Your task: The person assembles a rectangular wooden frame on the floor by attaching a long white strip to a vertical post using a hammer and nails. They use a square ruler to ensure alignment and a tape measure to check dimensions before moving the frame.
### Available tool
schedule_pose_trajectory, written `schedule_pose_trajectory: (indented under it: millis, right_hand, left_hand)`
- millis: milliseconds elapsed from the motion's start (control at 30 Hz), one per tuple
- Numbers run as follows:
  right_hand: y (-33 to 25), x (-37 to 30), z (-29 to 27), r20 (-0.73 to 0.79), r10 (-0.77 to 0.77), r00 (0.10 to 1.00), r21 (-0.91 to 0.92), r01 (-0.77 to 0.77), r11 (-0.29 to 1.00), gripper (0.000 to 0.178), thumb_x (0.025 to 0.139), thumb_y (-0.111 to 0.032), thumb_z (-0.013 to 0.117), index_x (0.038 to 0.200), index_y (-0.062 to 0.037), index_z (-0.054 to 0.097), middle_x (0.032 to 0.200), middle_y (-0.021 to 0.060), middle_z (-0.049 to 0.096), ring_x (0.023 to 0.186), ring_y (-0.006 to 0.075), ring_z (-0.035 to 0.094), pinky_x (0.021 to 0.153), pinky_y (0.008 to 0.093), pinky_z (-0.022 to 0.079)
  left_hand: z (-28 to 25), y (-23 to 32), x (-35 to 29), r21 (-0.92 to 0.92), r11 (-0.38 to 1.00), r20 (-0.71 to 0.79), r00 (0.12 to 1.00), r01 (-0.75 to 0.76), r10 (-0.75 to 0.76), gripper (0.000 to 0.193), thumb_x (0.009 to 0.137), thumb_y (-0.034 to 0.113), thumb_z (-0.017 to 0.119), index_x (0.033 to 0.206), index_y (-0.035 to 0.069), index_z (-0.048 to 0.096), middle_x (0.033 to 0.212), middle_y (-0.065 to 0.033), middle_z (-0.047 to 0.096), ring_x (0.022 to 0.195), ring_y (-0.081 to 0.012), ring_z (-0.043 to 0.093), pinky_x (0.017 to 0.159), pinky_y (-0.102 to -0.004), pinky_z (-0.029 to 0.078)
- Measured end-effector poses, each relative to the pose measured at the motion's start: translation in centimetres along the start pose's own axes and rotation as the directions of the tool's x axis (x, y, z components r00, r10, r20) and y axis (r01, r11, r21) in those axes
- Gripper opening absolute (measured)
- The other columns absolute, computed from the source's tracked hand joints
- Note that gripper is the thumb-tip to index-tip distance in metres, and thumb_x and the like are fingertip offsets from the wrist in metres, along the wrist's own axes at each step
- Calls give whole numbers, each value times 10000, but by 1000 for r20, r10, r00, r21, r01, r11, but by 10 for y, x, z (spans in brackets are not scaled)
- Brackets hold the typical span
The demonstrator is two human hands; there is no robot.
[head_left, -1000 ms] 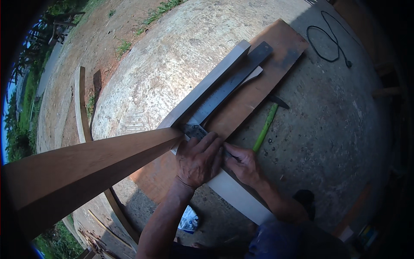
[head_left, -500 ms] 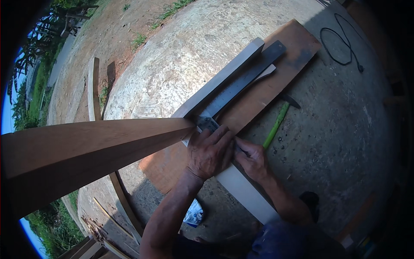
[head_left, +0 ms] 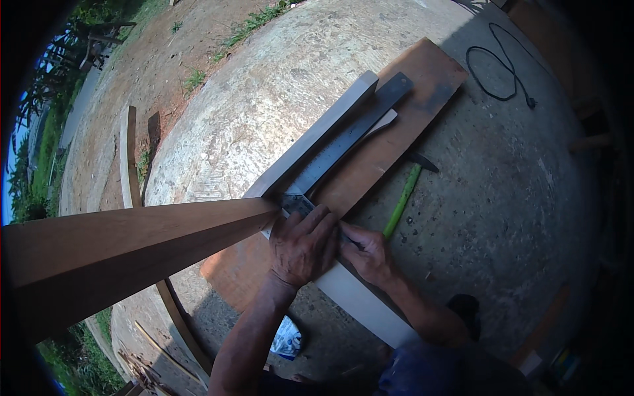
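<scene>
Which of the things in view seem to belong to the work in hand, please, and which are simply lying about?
Apparently in use:
pale timber, under the left hand
metal-edged piece, by that hand's fingers
brown beam, ending beside it
reddish board, beneath

Apparently lying about:
green-handled hammer, untouched
black cord
blue-and-white packet
wood scraps

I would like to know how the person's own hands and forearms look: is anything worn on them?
The left hand and right hand are bare, with no gloves. Both visible forearms have no sleeves, and no watch or band shows on them. Dark blue clothing appears below.
</scene>
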State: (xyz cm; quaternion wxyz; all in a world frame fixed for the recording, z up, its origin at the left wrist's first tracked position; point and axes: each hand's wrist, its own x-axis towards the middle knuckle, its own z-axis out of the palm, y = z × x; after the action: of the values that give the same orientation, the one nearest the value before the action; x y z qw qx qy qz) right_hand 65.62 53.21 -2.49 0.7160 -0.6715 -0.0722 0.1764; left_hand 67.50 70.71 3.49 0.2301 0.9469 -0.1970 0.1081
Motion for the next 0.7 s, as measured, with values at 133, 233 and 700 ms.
schedule_pose_trajectory:
  millis: [133, 233, 700]
  right_hand:
    - [-13, 2, -1, 32, 30, 999, -18, -29, 999, 432, 933, -65, 548, 1349, 45, 582, 1050, 192, 684, 902, 182, 655, 770, 322, 540]
    - [-10, -1, 4, -41, -11, 999, 34, 12, 999, 421, 941, -79, 553, 1342, 44, 593, 1028, 152, 687, 847, 142, 626, 722, 298, 528]
    - [20, -92, -158, -593, 183, 784, 103, -152, 983, 455, 958, -95, 620, 1393, 33, 581, 967, 15, 674, 692, 59, 562, 652, 223, 492]
  left_hand:
    - [1, -2, -5, -2, 1000, 21, 1000, 7, -7, 311, 793, 156, 734, 1102, 137, 708, 1126, -43, 709, 711, -232, 593, 660, -372, 477]
    - [0, -3, -7, -1, 1000, 12, 1000, -21, 21, 366, 812, 162, 727, 1177, 156, 702, 1208, -86, 677, 793, -257, 630, 699, -391, 502]
    - [7, -6, -27, -9, 1000, -15, 1000, -1, 1, 252, 903, 156, 677, 1150, 142, 629, 892, -83, 620, 790, -290, 651, 682, -428, 496]
